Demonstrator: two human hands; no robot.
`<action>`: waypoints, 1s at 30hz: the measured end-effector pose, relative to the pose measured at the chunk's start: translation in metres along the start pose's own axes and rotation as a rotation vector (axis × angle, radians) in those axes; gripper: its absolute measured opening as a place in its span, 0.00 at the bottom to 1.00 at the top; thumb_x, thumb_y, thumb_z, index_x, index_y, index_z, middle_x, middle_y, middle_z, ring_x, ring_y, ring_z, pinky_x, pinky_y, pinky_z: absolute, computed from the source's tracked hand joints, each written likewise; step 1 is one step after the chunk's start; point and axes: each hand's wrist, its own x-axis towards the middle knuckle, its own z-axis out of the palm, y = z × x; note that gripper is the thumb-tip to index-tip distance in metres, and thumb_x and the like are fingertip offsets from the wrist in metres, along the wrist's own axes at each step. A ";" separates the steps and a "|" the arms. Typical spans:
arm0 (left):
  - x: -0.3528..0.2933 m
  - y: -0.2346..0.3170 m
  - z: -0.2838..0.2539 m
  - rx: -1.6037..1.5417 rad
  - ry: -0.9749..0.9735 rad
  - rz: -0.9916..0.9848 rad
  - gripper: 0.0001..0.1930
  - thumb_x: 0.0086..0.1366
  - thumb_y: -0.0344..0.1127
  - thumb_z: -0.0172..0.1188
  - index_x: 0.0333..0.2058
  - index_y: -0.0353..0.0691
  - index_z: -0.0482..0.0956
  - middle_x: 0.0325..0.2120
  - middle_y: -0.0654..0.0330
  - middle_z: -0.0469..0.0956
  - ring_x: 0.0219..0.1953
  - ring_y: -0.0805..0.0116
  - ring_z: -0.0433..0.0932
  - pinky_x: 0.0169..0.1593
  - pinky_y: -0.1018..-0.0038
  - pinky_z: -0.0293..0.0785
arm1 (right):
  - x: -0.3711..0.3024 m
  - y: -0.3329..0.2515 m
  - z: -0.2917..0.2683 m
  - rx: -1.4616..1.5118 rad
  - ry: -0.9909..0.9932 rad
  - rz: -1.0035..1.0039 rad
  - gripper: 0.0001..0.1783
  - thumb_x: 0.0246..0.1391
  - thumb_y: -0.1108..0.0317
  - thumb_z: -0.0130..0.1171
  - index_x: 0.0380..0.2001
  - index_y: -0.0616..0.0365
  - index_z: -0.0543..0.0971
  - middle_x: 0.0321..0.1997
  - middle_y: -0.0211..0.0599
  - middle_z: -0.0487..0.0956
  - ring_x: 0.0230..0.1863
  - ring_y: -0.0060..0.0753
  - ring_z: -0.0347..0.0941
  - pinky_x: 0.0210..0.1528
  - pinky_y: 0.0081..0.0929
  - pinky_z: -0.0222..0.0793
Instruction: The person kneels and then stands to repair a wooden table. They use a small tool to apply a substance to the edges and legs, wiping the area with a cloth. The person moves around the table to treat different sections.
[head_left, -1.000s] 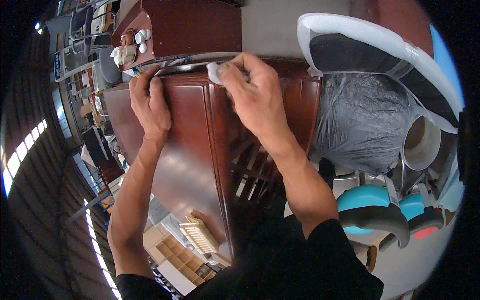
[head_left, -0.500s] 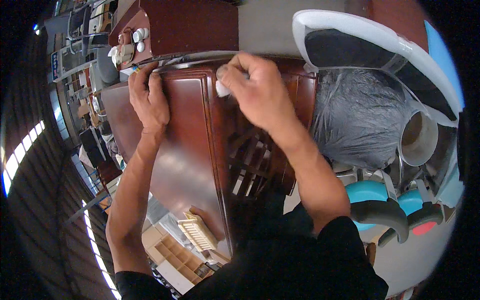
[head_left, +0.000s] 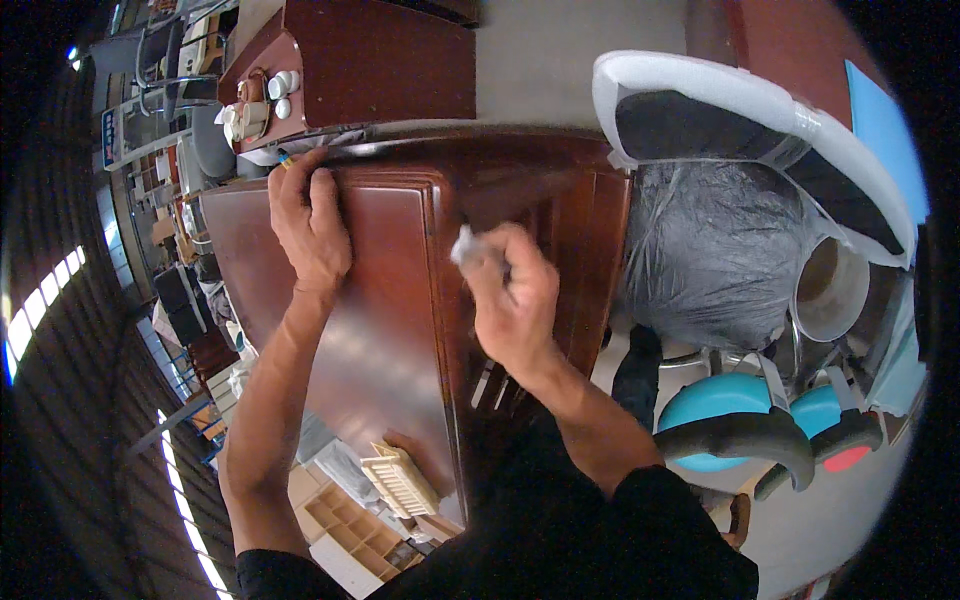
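Observation:
A glossy dark red wooden cabinet (head_left: 385,240) stands right in front of me, its polished panel framed by a raised moulding. My left hand (head_left: 312,225) lies on the panel near its far edge, fingers apart and fingertips at the rim. By those fingertips shows a small blue-and-yellow thing (head_left: 285,159); whether the hand touches it I cannot tell. My right hand (head_left: 515,295) is closed in a pinch on a crumpled white wad (head_left: 462,246), over the darker slatted side just right of the moulding. The fingers hide part of the wad, and its material is unclear.
Right of the cabinet stands a white-framed chair (head_left: 700,85) with a seat in grey plastic (head_left: 715,260). Turquoise stools (head_left: 715,410) are nearer. Cups (head_left: 250,118) sit on a brown tray table at the far left. A small cream rack (head_left: 400,482) lies near my left elbow.
My right hand has come nearer to me with the white wad, from the far corner down along the cabinet's side. The left hand stays on the panel; the whole view has shifted slightly.

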 end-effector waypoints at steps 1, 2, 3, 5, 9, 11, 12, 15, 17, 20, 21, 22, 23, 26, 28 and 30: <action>0.001 0.001 -0.001 0.006 -0.002 0.001 0.14 0.70 0.35 0.52 0.47 0.35 0.81 0.41 0.49 0.76 0.47 0.48 0.75 0.55 0.61 0.69 | 0.013 -0.002 0.003 -0.035 0.037 -0.032 0.08 0.63 0.67 0.62 0.34 0.61 0.78 0.26 0.25 0.75 0.30 0.15 0.67 0.32 0.21 0.65; 0.003 0.002 -0.001 0.012 -0.005 0.002 0.14 0.70 0.35 0.52 0.47 0.35 0.81 0.41 0.49 0.76 0.47 0.48 0.75 0.55 0.61 0.69 | 0.033 -0.008 0.005 -0.004 0.051 -0.051 0.09 0.61 0.67 0.62 0.31 0.61 0.77 0.24 0.24 0.74 0.29 0.14 0.65 0.30 0.22 0.62; 0.002 0.002 -0.002 0.015 -0.012 0.001 0.14 0.70 0.35 0.52 0.47 0.35 0.81 0.41 0.49 0.76 0.47 0.48 0.75 0.55 0.61 0.69 | 0.050 -0.009 0.001 -0.062 -0.018 -0.035 0.12 0.61 0.66 0.63 0.29 0.62 0.76 0.23 0.26 0.74 0.27 0.15 0.65 0.28 0.23 0.62; 0.004 -0.001 -0.003 0.028 0.007 0.027 0.14 0.70 0.35 0.51 0.47 0.34 0.81 0.41 0.48 0.76 0.46 0.48 0.75 0.54 0.61 0.69 | 0.075 -0.024 -0.013 -0.080 -0.239 0.097 0.14 0.62 0.63 0.62 0.27 0.62 0.75 0.22 0.26 0.73 0.25 0.17 0.65 0.26 0.25 0.61; 0.004 0.006 -0.001 -0.013 -0.018 -0.031 0.15 0.70 0.35 0.51 0.46 0.34 0.82 0.41 0.48 0.76 0.46 0.49 0.75 0.54 0.61 0.70 | 0.103 -0.029 -0.010 -0.290 -0.327 -0.223 0.11 0.60 0.64 0.57 0.28 0.61 0.78 0.29 0.43 0.78 0.36 0.51 0.77 0.40 0.45 0.70; 0.004 0.000 0.000 0.001 -0.018 -0.022 0.15 0.70 0.35 0.51 0.46 0.33 0.82 0.40 0.48 0.75 0.45 0.51 0.75 0.54 0.62 0.69 | 0.094 -0.028 -0.012 -0.209 -0.344 -0.043 0.13 0.60 0.63 0.57 0.28 0.62 0.78 0.27 0.44 0.77 0.34 0.51 0.77 0.39 0.44 0.70; 0.003 -0.001 -0.001 0.011 -0.025 -0.040 0.15 0.70 0.35 0.50 0.47 0.33 0.82 0.39 0.48 0.75 0.45 0.51 0.75 0.54 0.63 0.69 | 0.085 -0.027 -0.014 -0.145 -0.323 0.059 0.14 0.60 0.61 0.58 0.27 0.62 0.77 0.26 0.45 0.77 0.32 0.50 0.76 0.38 0.43 0.70; 0.003 0.002 -0.004 0.018 -0.024 -0.028 0.16 0.70 0.35 0.50 0.47 0.34 0.82 0.39 0.49 0.75 0.45 0.51 0.75 0.54 0.63 0.69 | 0.035 -0.020 -0.020 -0.059 -0.258 0.077 0.16 0.59 0.60 0.59 0.25 0.62 0.74 0.22 0.44 0.74 0.25 0.44 0.73 0.32 0.39 0.68; 0.002 0.003 -0.003 0.015 -0.036 -0.020 0.16 0.70 0.35 0.51 0.48 0.34 0.82 0.39 0.49 0.75 0.45 0.51 0.75 0.54 0.63 0.69 | 0.016 -0.017 -0.011 0.014 -0.134 0.142 0.15 0.59 0.62 0.60 0.24 0.62 0.73 0.21 0.44 0.73 0.23 0.41 0.70 0.29 0.37 0.65; 0.004 0.003 -0.003 0.017 -0.026 -0.013 0.16 0.70 0.36 0.51 0.48 0.35 0.82 0.39 0.49 0.75 0.45 0.51 0.75 0.53 0.63 0.69 | 0.052 -0.024 -0.006 -0.085 -0.094 0.052 0.13 0.57 0.63 0.62 0.25 0.62 0.76 0.22 0.46 0.75 0.25 0.45 0.74 0.31 0.41 0.68; 0.002 0.000 -0.001 0.014 -0.007 -0.005 0.16 0.70 0.36 0.51 0.48 0.36 0.83 0.39 0.49 0.75 0.45 0.51 0.75 0.53 0.63 0.69 | 0.065 -0.027 -0.009 -0.119 -0.133 0.059 0.13 0.56 0.64 0.62 0.25 0.63 0.77 0.23 0.47 0.76 0.26 0.49 0.76 0.32 0.42 0.69; 0.000 0.001 0.000 0.009 0.007 0.005 0.16 0.70 0.36 0.51 0.47 0.36 0.83 0.39 0.49 0.76 0.45 0.51 0.75 0.53 0.63 0.69 | 0.071 -0.029 -0.013 -0.131 -0.182 0.082 0.12 0.56 0.64 0.62 0.25 0.62 0.78 0.24 0.47 0.77 0.27 0.50 0.77 0.34 0.43 0.70; -0.002 0.001 0.000 0.019 0.006 -0.005 0.15 0.70 0.36 0.51 0.47 0.36 0.83 0.39 0.49 0.76 0.45 0.51 0.75 0.53 0.63 0.70 | 0.076 -0.030 -0.014 -0.142 -0.234 0.105 0.12 0.56 0.64 0.61 0.24 0.62 0.79 0.25 0.46 0.78 0.29 0.50 0.78 0.35 0.43 0.72; -0.002 0.000 0.000 0.037 0.025 0.000 0.15 0.69 0.37 0.52 0.47 0.36 0.83 0.39 0.49 0.76 0.44 0.51 0.76 0.53 0.63 0.70 | 0.088 -0.029 -0.011 -0.146 -0.267 0.077 0.12 0.54 0.64 0.60 0.23 0.62 0.81 0.26 0.46 0.80 0.30 0.51 0.79 0.35 0.42 0.73; 0.001 0.000 0.001 0.032 0.023 0.014 0.15 0.69 0.37 0.52 0.46 0.36 0.83 0.39 0.49 0.77 0.44 0.51 0.77 0.53 0.63 0.70 | 0.100 -0.031 -0.010 -0.127 -0.329 0.083 0.12 0.53 0.64 0.60 0.23 0.61 0.81 0.25 0.44 0.80 0.27 0.48 0.78 0.33 0.40 0.73; -0.001 -0.005 -0.001 0.037 0.020 0.008 0.15 0.69 0.37 0.52 0.46 0.36 0.84 0.40 0.48 0.77 0.45 0.51 0.77 0.53 0.62 0.71 | 0.121 -0.031 -0.013 -0.076 -0.502 0.217 0.13 0.53 0.63 0.59 0.23 0.61 0.81 0.23 0.41 0.78 0.23 0.40 0.74 0.29 0.39 0.71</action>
